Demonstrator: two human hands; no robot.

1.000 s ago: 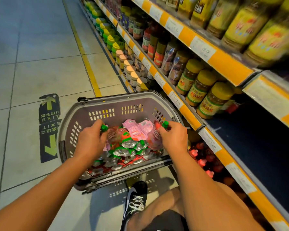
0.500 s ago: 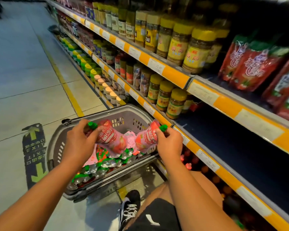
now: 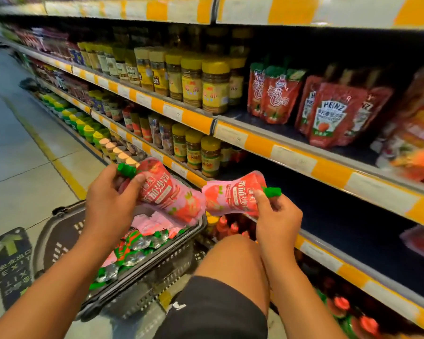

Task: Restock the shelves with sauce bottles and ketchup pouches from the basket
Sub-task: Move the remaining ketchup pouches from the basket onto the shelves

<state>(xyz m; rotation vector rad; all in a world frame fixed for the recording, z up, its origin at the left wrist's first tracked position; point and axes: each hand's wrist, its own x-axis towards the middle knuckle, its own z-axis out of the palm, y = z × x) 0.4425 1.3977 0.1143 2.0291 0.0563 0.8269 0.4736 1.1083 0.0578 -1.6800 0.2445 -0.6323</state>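
My left hand (image 3: 108,199) grips a red-and-pink ketchup pouch (image 3: 167,194) by its green cap end, above the grey basket (image 3: 59,243). A second ketchup pouch (image 3: 230,196) of the same kind is held by my right hand (image 3: 277,216) at its green cap, next to the bare dark middle shelf (image 3: 340,216). Both pouches hang in the air, their bottoms nearly touching. Several more pouches (image 3: 137,243) with green caps lie in the basket. Red ketchup pouches (image 3: 328,113) stand on the shelf above, to the right.
Yellow-lidded jars (image 3: 194,81) fill the upper shelf; more jars (image 3: 194,148) stand at the left of the middle shelf. Orange price rails (image 3: 291,152) edge every shelf. Red-capped bottles (image 3: 340,304) sit on the bottom shelf. My bent knee (image 3: 233,253) is between basket and shelving. Tiled aisle floor lies left.
Both hands have lifted their pouches up out of the basket and toward the shelves. The view has swung up from the basket to the shelving.
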